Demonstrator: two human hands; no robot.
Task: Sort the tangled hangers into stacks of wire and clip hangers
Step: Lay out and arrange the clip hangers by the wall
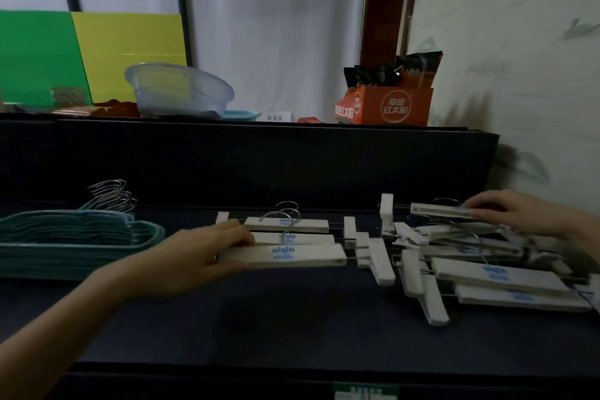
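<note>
On the dark tabletop, the sorting looks well advanced. A wire stack of teal-covered hangers lies at the far left with its metal hooks bunched at the back. A clip stack of white bars sits in the middle, apart from it. At the right a tangled pile of clip hangers is left, bars and loose-angled clips crossing one another. The left hand grips the left end of the front clip hanger, fingers over its top and thumb along the near edge, setting it against the middle stack. The right hand reaches to the back of the pile, its fingers laid over the right end of the top clip hanger. Blur hides whether the thumb closes underneath, so a true grip there cannot be confirmed. The step in hand seems to be squaring one hanger on the stack while choosing another from the pile. The coming move probably calls for lifting that top bar straight up and slowly, since hooks and clips beneath may snag and drag neighbours along. On the shelf behind stand a clear plastic bowl and an orange carton.
</note>
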